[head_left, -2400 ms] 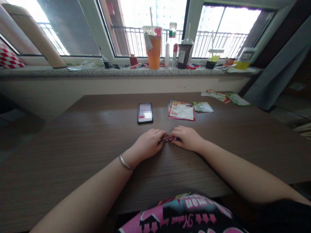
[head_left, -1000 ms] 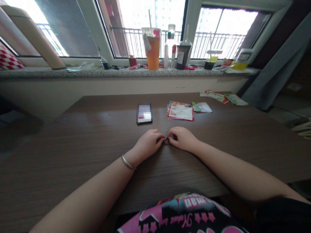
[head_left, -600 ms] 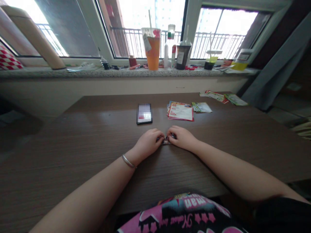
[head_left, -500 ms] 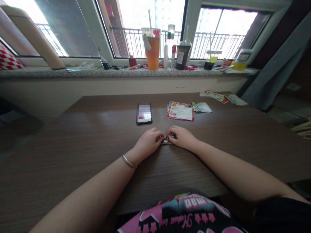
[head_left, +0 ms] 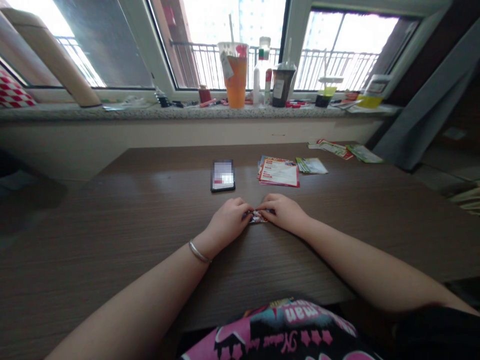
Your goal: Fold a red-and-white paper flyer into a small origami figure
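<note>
Both my hands rest knuckles-up on a dark wooden table (head_left: 112,225), fingertips meeting over a small folded piece of printed paper (head_left: 258,217), red and white, mostly hidden under the fingers. My left hand (head_left: 227,221), with a silver bangle at its wrist, curls its fingers onto the paper's left end. My right hand (head_left: 282,212) pinches the right end. The paper lies flat against the tabletop between them.
A black phone (head_left: 223,175) lies just beyond my hands, with a stack of leaflets (head_left: 279,172) to its right and more leaflets (head_left: 337,149) farther right. The windowsill behind holds an orange drink cup (head_left: 236,75), bottles and a dark cup (head_left: 282,85).
The visible strip of paper between my hands has shrunk since the earliest frame. In the last half second my right fingers shifted slightly, baring a bit more of it.
</note>
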A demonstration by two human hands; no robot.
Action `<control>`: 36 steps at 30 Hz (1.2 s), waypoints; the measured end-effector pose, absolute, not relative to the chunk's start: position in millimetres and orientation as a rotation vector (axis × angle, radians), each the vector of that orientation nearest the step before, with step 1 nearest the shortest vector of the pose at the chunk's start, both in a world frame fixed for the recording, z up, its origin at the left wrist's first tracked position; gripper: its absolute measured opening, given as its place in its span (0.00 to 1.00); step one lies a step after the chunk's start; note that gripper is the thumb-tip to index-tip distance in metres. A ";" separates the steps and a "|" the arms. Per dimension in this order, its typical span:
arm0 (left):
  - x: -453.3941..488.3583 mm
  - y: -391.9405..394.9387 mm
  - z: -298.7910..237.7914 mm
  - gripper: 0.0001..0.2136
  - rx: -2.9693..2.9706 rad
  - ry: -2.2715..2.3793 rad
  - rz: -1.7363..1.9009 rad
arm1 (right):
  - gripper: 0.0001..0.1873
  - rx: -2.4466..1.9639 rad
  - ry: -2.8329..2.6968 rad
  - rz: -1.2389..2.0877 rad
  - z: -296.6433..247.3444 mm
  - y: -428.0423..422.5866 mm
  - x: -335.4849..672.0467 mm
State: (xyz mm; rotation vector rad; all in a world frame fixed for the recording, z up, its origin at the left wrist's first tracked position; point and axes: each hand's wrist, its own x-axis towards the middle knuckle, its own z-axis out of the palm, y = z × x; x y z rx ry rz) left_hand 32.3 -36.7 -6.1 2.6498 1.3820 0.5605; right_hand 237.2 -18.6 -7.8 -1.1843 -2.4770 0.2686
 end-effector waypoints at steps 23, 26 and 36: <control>33.3 -41.1 -0.6 0.01 2.681 1.315 0.655 | 0.05 -1.064 -2.499 0.176 -2.0 -25.3 239.4; 33.5 -41.6 -0.7 0.01 2.690 1.293 0.628 | 0.05 -1.029 -2.503 0.181 -3.5 -24.1 239.4; 33.1 -42.4 0.2 0.05 2.816 1.297 0.497 | 0.05 -1.011 -2.589 0.135 1.6 -27.3 240.1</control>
